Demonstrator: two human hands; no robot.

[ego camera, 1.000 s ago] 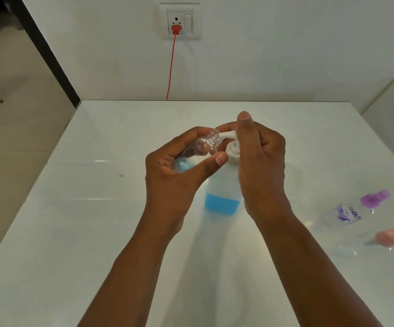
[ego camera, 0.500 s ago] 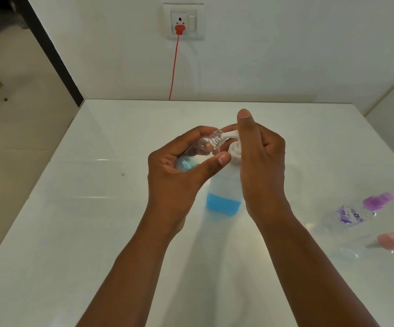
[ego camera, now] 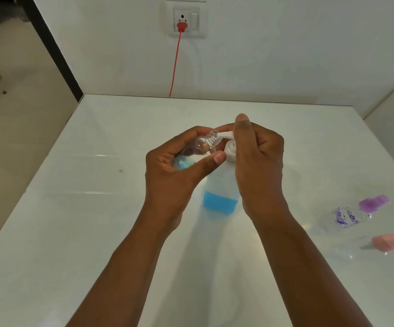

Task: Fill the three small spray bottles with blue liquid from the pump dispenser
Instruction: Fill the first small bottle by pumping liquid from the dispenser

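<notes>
Since the earlier frame almost nothing has moved: both hands keep the same pose, and only the view has shifted a little, so the wall socket [ego camera: 186, 18] with the red cable [ego camera: 176, 64] sits a bit more to the right.

The left hand [ego camera: 174, 175] is curled around a small clear spray bottle [ego camera: 205, 143], which lies tilted with its open threaded neck against the white spout of the pump dispenser [ego camera: 219, 185]. Some blue liquid [ego camera: 182, 164] shows at the bottle's lower end, inside the curl of the fingers. The right hand [ego camera: 257, 161] is wrapped around the pump head, the thumb standing up just above the spout; whether the pump is pressed down I cannot tell. The dispenser stands on the table [ego camera: 73, 208] between the two wrists, with a low band of blue at its bottom.

I judge the small bottle to be light, thin and rather slippery, so the hold around its body just below the neck is good, because it keeps the mouth steady at the spout. The dispenser seems nearly empty and light, so it may tip when pushed.

Well apart to the right of the right hand lie two other bottles, one with a purple cap [ego camera: 374, 202] and one with a pink cap [ego camera: 393, 241].
</notes>
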